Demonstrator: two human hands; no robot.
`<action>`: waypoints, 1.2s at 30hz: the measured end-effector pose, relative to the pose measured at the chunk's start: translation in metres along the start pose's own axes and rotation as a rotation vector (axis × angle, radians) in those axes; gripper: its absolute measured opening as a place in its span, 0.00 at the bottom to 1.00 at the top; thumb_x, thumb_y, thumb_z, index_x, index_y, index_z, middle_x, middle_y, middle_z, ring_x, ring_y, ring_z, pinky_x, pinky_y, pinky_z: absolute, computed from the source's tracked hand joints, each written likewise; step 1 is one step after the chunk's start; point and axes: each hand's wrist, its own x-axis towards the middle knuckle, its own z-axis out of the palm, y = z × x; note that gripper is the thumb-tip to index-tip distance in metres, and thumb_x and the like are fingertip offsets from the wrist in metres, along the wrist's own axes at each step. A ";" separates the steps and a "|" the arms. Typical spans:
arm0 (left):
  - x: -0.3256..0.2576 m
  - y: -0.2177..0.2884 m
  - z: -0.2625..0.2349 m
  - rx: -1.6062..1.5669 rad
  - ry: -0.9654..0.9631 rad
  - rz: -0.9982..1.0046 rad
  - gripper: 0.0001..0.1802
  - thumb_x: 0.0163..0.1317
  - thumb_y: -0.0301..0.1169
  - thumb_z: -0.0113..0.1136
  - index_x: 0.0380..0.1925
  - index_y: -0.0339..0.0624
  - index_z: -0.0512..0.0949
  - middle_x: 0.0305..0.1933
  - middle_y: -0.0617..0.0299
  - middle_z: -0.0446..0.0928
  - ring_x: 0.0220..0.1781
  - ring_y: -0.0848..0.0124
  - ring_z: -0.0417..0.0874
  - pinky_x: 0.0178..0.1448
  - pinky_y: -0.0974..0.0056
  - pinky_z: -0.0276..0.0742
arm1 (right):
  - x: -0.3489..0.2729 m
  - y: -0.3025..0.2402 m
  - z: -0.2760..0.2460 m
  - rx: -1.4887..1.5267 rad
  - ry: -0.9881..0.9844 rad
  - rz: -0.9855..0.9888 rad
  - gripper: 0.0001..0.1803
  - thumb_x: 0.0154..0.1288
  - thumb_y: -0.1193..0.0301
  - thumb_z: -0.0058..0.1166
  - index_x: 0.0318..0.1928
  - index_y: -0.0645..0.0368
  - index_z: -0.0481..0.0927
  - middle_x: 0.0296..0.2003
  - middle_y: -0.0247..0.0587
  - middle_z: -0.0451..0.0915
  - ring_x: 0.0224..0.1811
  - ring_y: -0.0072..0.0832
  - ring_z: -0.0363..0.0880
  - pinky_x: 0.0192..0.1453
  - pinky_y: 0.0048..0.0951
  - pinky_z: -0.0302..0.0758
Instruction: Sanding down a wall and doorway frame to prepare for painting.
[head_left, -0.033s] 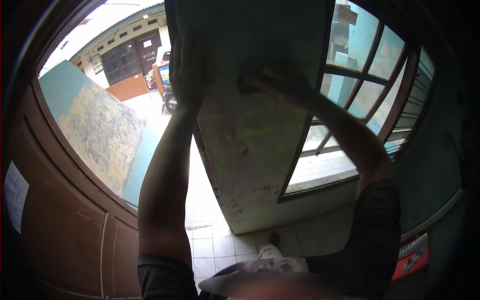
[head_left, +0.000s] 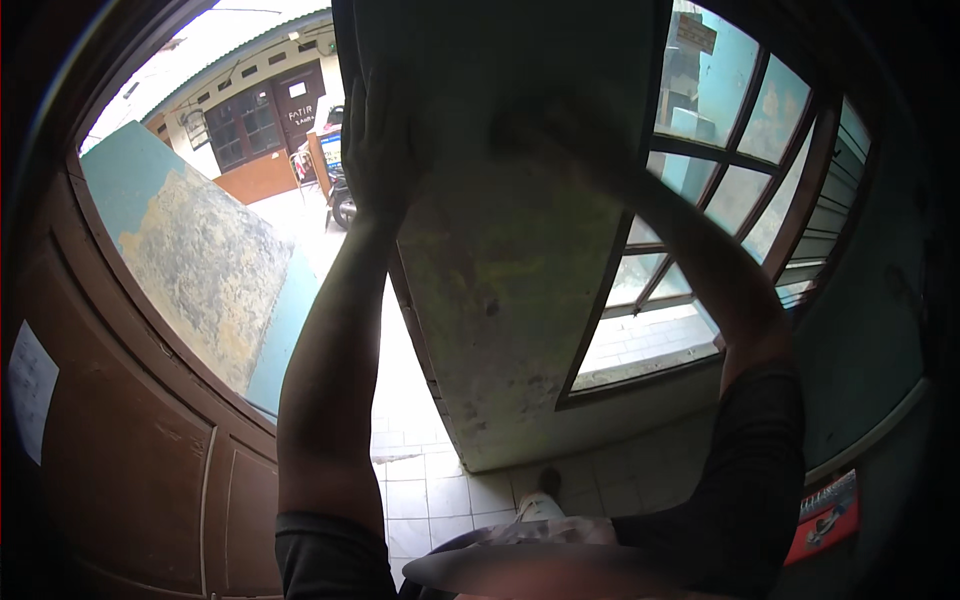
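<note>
In front of me rises a narrow stretch of worn greenish wall (head_left: 500, 330), stained and scuffed, between a doorway and a window. My left hand (head_left: 380, 150) lies flat against its left edge by the doorway, fingers stretched upward. High on the wall, in deep shadow, my right hand (head_left: 570, 150) is closed with the arm bent. A small dark thing (head_left: 512, 125) shows at its fingertips, against the wall; shadow and blur hide what it is.
A brown wooden door (head_left: 120, 440) with a paper sheet (head_left: 33, 370) stands at the left. Outside are a peeling low wall (head_left: 205, 260) and a motorcycle (head_left: 342, 205). To the right is a framed window (head_left: 740, 190); a red calendar-like sheet (head_left: 825, 525) hangs low. White tiles (head_left: 410, 505) cover the floor.
My right hand has moved slightly up and to the right across the wall with the dark thing. My left hand stays at the wall's edge.
</note>
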 end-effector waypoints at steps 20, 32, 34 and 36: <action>-0.005 -0.012 0.009 -0.113 0.074 0.109 0.28 0.68 0.31 0.61 0.68 0.39 0.73 0.73 0.46 0.71 0.75 0.49 0.71 0.78 0.49 0.64 | 0.061 0.055 -0.079 -0.612 0.961 0.108 0.18 0.68 0.62 0.62 0.47 0.65 0.81 0.36 0.58 0.77 0.42 0.55 0.76 0.46 0.50 0.71; -0.010 -0.013 0.012 -0.118 0.119 0.068 0.25 0.66 0.31 0.60 0.64 0.44 0.78 0.71 0.54 0.74 0.72 0.51 0.74 0.74 0.51 0.68 | -0.095 0.019 0.015 -0.136 0.288 0.112 0.18 0.71 0.60 0.58 0.59 0.44 0.83 0.40 0.46 0.79 0.48 0.47 0.80 0.55 0.48 0.79; -0.013 -0.016 0.015 -0.142 0.103 0.042 0.24 0.67 0.31 0.59 0.64 0.44 0.78 0.71 0.54 0.74 0.72 0.51 0.74 0.74 0.51 0.68 | -0.022 0.048 -0.031 -0.606 0.500 0.009 0.23 0.73 0.54 0.57 0.60 0.52 0.82 0.47 0.50 0.83 0.48 0.44 0.82 0.55 0.43 0.78; -0.018 -0.022 0.015 -0.160 0.076 0.007 0.23 0.68 0.31 0.58 0.64 0.43 0.77 0.71 0.55 0.74 0.72 0.51 0.74 0.75 0.51 0.67 | 0.031 0.024 -0.059 -0.438 0.813 0.144 0.20 0.70 0.61 0.60 0.51 0.67 0.80 0.41 0.57 0.77 0.47 0.53 0.75 0.50 0.50 0.71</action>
